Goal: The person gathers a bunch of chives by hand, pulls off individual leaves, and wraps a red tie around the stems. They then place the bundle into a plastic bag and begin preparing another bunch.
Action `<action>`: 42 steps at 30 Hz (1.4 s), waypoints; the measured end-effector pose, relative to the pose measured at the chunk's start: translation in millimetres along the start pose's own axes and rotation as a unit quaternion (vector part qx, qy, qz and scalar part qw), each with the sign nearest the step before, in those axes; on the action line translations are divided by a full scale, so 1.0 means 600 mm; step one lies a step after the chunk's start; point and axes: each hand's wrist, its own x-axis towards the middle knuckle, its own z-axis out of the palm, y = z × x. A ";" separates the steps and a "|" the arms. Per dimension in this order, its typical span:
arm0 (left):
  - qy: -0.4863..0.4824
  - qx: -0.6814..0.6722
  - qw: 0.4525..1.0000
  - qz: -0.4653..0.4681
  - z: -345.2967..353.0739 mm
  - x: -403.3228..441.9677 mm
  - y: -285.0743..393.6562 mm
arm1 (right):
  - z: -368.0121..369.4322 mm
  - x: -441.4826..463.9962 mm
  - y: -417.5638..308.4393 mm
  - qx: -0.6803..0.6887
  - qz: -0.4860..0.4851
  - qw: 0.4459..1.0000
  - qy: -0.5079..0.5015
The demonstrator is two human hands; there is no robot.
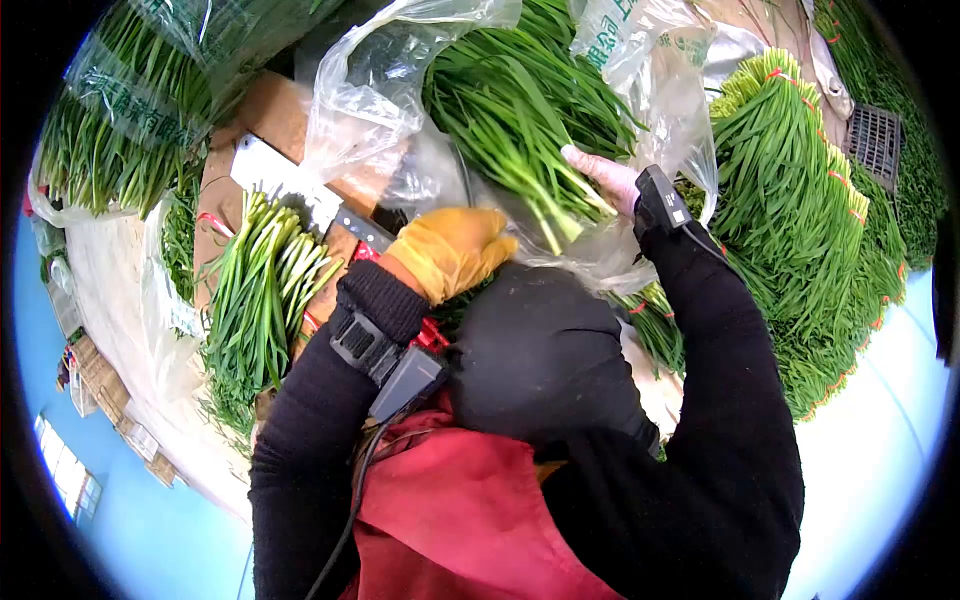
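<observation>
My left hand, in an orange glove, is closed near the front edge of a clear plastic bag. What its fingers hold, if anything, is hidden. My right hand, in a pale pink glove, is at the right side of loose Chinese chives on the plastic. Its thumb lies along the stalks, and the other fingers are out of sight beneath. Beside my left wrist rests a broad-bladed knife with a dark handle. A bunch of chives lies left of it, pale cut ends upward.
Large stacks of chives tied with red bands rise on the right, beside a dark plastic crate. Bagged chives fill the upper left. A dark-clad knee is between my arms. Wooden pallets stand at far left.
</observation>
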 end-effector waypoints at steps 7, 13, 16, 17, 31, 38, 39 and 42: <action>0.016 -0.016 0.999 -0.046 0.038 0.015 -0.015 | 0.002 0.006 -0.012 0.035 0.015 0.999 0.001; 0.108 0.007 0.991 -0.075 0.024 0.013 0.005 | 0.017 0.020 0.007 -0.056 0.026 0.997 -0.041; 0.254 0.021 0.967 0.012 -0.002 0.023 0.013 | 0.020 0.029 0.030 -0.050 0.018 0.996 -0.072; 0.226 0.031 0.974 0.013 -0.003 0.029 0.010 | 0.028 0.023 0.032 -0.028 0.023 0.997 -0.062; 0.255 -0.112 0.953 0.116 0.060 0.051 -0.013 | 0.097 -0.010 0.012 0.021 -0.024 0.994 -0.101; 0.282 -0.134 0.945 0.099 0.065 0.041 -0.006 | 0.105 -0.006 0.023 -0.006 -0.085 0.994 -0.071; 0.277 -0.148 0.945 0.096 0.065 0.028 -0.002 | 0.094 -0.002 0.031 0.000 -0.067 0.996 -0.059; 0.154 -0.111 0.981 0.029 0.067 -0.002 -0.004 | 0.088 -0.021 0.014 0.042 -0.023 0.998 -0.048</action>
